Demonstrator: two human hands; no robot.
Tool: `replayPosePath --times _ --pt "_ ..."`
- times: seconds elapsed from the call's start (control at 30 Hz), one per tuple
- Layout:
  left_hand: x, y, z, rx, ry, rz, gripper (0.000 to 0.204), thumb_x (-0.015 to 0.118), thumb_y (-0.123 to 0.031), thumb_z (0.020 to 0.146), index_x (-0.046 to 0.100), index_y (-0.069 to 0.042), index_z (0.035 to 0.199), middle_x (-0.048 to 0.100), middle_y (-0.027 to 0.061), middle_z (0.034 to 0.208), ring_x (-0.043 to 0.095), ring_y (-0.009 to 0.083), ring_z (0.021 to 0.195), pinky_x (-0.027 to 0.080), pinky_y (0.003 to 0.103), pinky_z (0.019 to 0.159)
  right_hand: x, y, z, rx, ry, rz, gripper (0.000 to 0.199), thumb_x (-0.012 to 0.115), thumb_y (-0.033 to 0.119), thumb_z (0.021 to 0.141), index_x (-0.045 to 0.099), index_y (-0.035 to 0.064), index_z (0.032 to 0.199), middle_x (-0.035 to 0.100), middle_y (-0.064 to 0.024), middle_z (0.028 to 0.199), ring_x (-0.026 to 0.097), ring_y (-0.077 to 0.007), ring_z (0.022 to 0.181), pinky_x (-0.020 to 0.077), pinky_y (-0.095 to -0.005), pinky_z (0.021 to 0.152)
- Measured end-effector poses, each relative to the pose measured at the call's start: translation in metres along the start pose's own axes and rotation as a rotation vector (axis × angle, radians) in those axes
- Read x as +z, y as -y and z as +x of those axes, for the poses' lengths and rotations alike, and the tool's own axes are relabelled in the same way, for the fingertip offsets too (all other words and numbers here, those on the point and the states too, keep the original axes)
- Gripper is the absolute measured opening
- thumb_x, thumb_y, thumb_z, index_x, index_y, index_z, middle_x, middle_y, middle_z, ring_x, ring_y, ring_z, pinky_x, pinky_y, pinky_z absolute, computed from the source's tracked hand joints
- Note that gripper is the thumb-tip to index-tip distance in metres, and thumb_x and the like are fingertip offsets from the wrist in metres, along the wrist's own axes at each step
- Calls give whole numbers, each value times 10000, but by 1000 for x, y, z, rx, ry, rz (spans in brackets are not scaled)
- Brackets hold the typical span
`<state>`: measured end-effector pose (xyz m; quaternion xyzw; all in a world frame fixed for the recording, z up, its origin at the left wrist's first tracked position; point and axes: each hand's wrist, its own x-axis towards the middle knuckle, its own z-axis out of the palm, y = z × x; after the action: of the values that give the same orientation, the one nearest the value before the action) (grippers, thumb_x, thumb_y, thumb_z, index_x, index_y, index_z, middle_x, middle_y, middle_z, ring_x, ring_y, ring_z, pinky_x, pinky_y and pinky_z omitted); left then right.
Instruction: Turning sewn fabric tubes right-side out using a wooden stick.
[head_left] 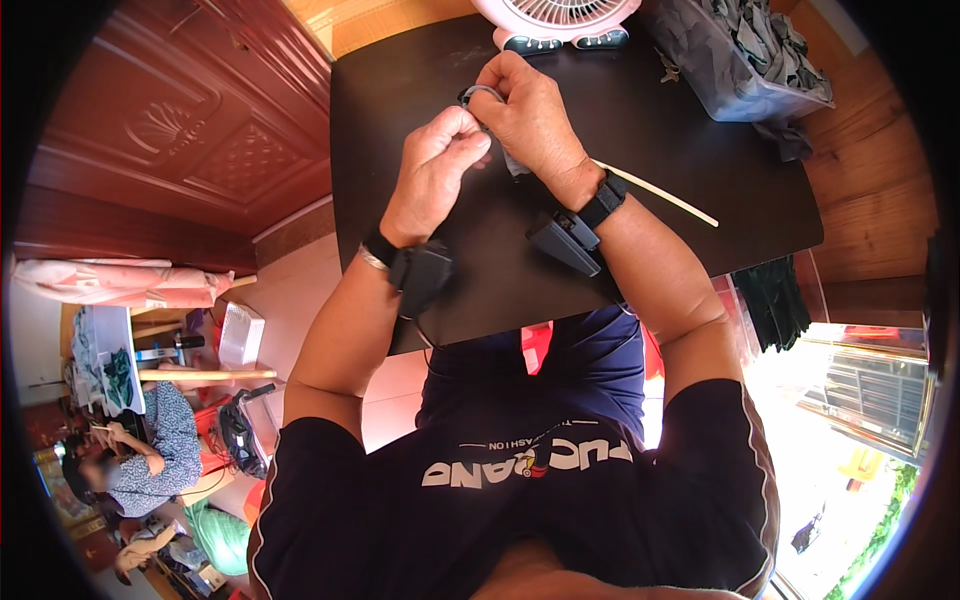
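Over the far part of the dark table, both hands are raised close together at a grey fabric strip (514,165). The strip loops up at the right fingertips, and a piece of it hangs below that hand. My left hand (437,165) is closed, thumb against the bent fingers, pinching the strip's near end. Just beyond it, my right hand (532,112) is also closed, fingertips pinched on the looped part. Most of the strip is hidden by the fingers. A thin cream stick (665,196) lies on the table beside my right wrist.
A pink fan (556,14) stands at the table's (480,285) far edge. At the far right, a clear plastic bin (735,90) holds many grey fabric pieces. Dark strips hang off the right side. A carved red-brown door (200,130) is on the left; another person (150,470) sits beyond.
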<state>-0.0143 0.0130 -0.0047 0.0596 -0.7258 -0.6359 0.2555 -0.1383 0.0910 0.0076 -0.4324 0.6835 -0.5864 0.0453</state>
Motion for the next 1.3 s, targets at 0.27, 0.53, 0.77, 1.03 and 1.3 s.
replayPosePath --times 0.27,0.53,0.77,1.03,1.3 --pt "-7 3 3 30 -119 12 203 550 -124 878 477 -14 1033 546 38 891 528 97 782 475 257 647 6 -6 -5 122 167 298 104 628 105 800 552 35 810 602 -31 677 552 -94 597 461 -259 555" --pt "-24 11 9 93 -221 61 111 484 -121 895 528 -24 927 524 12 824 448 70 735 383 218 644 -1 4 -6 222 513 594 122 636 73 806 563 32 895 594 -11 809 557 -70 759 457 -230 668" --pt "-19 10 7 -7 -186 -64 135 461 -135 881 525 -36 947 546 18 834 500 82 703 422 228 608 6 -3 -8 103 299 171 158 661 136 731 604 19 819 639 -61 728 617 -145 687 495 -285 634" --pt "-20 5 7 -88 -141 -208 201 443 -194 914 511 -61 1049 548 16 912 535 107 787 443 257 647 4 -9 -3 113 260 282 161 667 126 718 589 16 806 626 -51 715 582 -119 663 485 -270 632" --pt "-25 9 7 -183 -145 -220 104 480 -192 902 506 -92 913 535 -8 865 522 72 742 428 212 520 -3 2 -4 184 463 292 176 689 111 775 590 23 892 604 -5 783 568 -65 739 464 -215 662"
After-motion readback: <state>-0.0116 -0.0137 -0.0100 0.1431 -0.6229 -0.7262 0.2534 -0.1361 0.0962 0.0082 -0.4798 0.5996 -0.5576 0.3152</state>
